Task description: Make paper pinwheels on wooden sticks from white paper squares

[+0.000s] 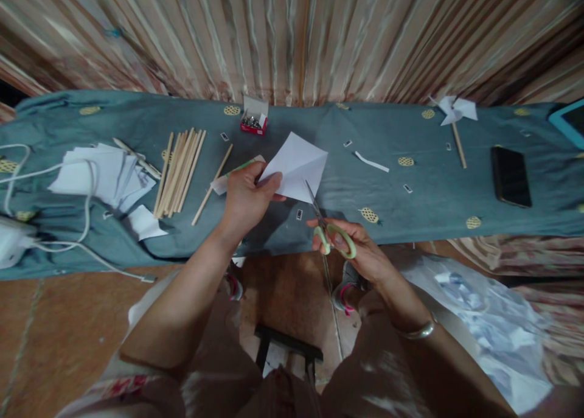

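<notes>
A square of white paper (298,156) with fold lines is pinched at its left corner by my left hand (250,196), the thumb on top. My right hand (353,247) has its fingers in the pale green handles of a pair of scissors (341,240). The blades point up and left and lie at the paper's lower right edge; I cannot tell how far they have cut. Behind my left hand a packet with some green on it (221,184) is partly hidden. One wooden stick (212,185) lies just left of that hand.
On the blue-green cloth (274,238) are several wooden sticks (180,174), a stack of white paper (103,174), white cables (86,229), a small red box of metal pins (254,124), a paper strip (371,162), a paper pinwheel (457,117) and a phone (511,176). A plastic bag (483,320) stands at lower right.
</notes>
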`<state>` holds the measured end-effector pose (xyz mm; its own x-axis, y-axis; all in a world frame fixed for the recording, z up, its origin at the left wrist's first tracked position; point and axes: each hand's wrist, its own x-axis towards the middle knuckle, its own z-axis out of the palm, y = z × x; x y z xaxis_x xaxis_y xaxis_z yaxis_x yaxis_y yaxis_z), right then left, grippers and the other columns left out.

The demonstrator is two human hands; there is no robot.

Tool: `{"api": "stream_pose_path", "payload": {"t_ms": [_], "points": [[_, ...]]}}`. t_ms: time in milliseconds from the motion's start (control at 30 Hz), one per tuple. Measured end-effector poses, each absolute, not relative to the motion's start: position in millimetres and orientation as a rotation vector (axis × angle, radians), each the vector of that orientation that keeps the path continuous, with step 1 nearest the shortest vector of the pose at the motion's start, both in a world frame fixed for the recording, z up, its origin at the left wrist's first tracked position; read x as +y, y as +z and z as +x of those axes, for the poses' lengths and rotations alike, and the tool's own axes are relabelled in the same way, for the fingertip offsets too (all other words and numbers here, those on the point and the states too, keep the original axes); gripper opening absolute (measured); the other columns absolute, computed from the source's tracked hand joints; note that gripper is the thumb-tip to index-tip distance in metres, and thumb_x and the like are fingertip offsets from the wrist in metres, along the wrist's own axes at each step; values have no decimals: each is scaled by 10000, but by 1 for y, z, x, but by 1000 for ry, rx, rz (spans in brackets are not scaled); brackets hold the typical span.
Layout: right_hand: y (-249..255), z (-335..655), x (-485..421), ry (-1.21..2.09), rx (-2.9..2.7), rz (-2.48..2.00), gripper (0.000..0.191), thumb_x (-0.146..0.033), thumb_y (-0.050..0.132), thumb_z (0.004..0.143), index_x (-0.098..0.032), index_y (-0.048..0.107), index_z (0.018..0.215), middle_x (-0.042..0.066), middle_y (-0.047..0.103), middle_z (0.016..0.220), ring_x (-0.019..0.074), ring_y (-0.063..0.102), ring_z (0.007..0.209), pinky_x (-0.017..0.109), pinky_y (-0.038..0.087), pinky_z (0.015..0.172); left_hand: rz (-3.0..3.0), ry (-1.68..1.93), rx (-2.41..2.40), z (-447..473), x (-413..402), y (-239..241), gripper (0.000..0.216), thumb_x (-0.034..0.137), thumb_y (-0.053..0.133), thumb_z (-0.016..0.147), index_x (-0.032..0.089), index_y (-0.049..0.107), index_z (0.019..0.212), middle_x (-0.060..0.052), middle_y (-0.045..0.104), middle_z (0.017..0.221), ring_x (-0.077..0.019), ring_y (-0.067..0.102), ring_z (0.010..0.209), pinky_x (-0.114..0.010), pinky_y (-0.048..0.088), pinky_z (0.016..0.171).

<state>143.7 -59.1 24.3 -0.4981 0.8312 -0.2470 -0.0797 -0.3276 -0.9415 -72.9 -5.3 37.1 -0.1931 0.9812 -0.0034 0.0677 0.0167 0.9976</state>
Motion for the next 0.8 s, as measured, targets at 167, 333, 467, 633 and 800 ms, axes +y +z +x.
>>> {"api": "stream_pose_path", "payload": {"t_ms": [167,333,467,633,800], "points": [[25,143,-59,1881,-1288,-1024,464,-583,726,779,-238,736,1089,6,690,769,109,544,653,256,459,654,1160,1308,1413,-74,-6,37,130,262,675,709,151,607,697,6,579,662,-121,559,563,-250,568,467],[25,143,-59,1885,-1307,-1027,479,-577,721,788,-230,725,1118,8,684,764,114,534,650,269,454,648,1176,1305,1408,-74,-7,38,156,287,672,706,157,590,678,17,558,649,-119,547,567,-252,574,474],[25,143,-58,1882,-1312,-1021,460,-560,730,789,-234,727,1112,-2,675,745,106,533,647,260,448,643,1177,1298,1426,-75,-7,38,161,295,672,704,156,596,677,14,558,655,-123,552,582,-254,579,478],[24,143,-59,1877,-1329,-1032,471,-559,737,780,-220,727,1107,-1,669,737,109,533,635,278,468,642,1168,1295,1424,-75,-7,38,142,287,665,707,154,616,703,9,577,669,-125,559,581,-257,582,481],[23,142,-59,1867,-1326,-1047,462,-549,743,779,-219,727,1101,-8,654,713,105,533,624,278,476,626,1169,1286,1433,-75,-7,37,143,293,664,712,157,620,728,10,592,678,-126,562,585,-257,582,483]]}}
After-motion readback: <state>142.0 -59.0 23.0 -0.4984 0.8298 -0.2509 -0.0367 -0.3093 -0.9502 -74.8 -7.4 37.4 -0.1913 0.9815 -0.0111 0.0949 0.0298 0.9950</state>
